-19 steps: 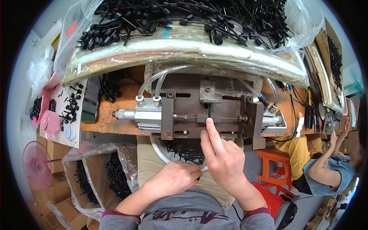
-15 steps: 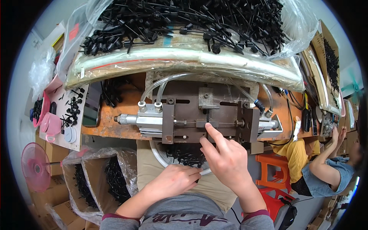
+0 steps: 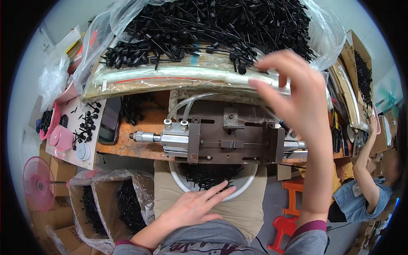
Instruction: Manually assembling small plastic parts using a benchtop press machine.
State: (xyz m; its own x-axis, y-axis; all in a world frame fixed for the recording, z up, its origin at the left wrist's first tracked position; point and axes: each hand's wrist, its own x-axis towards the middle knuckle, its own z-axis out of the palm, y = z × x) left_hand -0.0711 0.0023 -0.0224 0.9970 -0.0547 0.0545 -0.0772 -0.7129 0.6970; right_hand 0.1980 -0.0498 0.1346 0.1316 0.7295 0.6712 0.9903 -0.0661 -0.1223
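My right hand [image 3: 297,91] is raised over the front edge of a plastic-lined box, close to a heap of black plastic parts with thin stems [image 3: 229,27]. Its thumb and fingers are apart, slightly blurred, with nothing visible between them. Low down, my left hand [image 3: 191,207] lies with spread fingers at the near rim of a white basket [image 3: 246,187] on my lap. Black parts [image 3: 208,175] fill that basket. Between the hands stands a brown metal press fixture [image 3: 212,153] with a silver air cylinder [image 3: 175,145] on its left; my right forearm partly covers the right-hand cylinder.
Clear air hoses [image 3: 187,102] arch over the fixture. A phone [image 3: 109,123] and loose black parts [image 3: 87,127] lie at left, near a pink cup [image 3: 59,137]. Lined cartons [image 3: 102,204] stand on the floor. Another person [image 3: 361,187] sits at right beyond orange stools [image 3: 293,197].
My right hand has risen from the fixture's centre to the heap of parts, its pointing finger giving way to spread fingers. My left hand has uncurled. The slim black part in the fixture is gone.
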